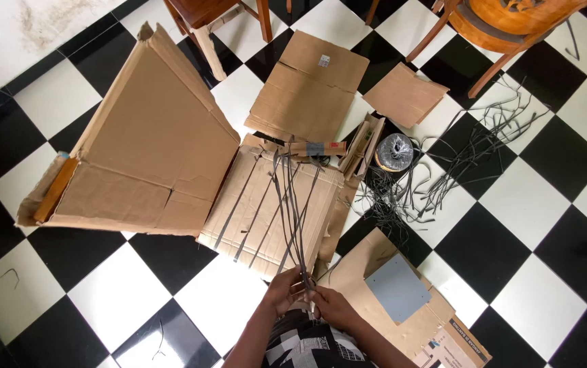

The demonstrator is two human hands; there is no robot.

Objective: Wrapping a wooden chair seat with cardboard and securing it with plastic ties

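While the person sits over a black-and-white checkered floor [525, 197], both hands meet low in the head view, just above a patterned garment [307, 347]. The left hand [285, 289] is closed around the near ends of a bundle of dark grey strips [292, 218], and the right hand [333, 307] is closed on the same ends, touching the left. From the hands the strips fan upward and away across a flattened corrugated cardboard sheet [266, 211], on which further strips lie in near-parallel lines. A large cardboard box [150, 136], partly unfolded and standing tilted, adjoins that sheet on its left. Beyond the sheet lie a flat cardboard panel [310, 85] and a smaller cardboard piece [404, 94]. A roll of grey strip material [394, 151], wrapped in clear film, rests just beside a narrow folded cardboard piece [361, 146]. Loose strips [457, 170] are scattered over the floor to the right of the roll. Near the right hand, a grey rectangular board [397, 287] lies on another cardboard sheet [368, 262]. Two wooden chairs stand at the top edge, one [215, 17] left of centre and one [504, 24] to the right.
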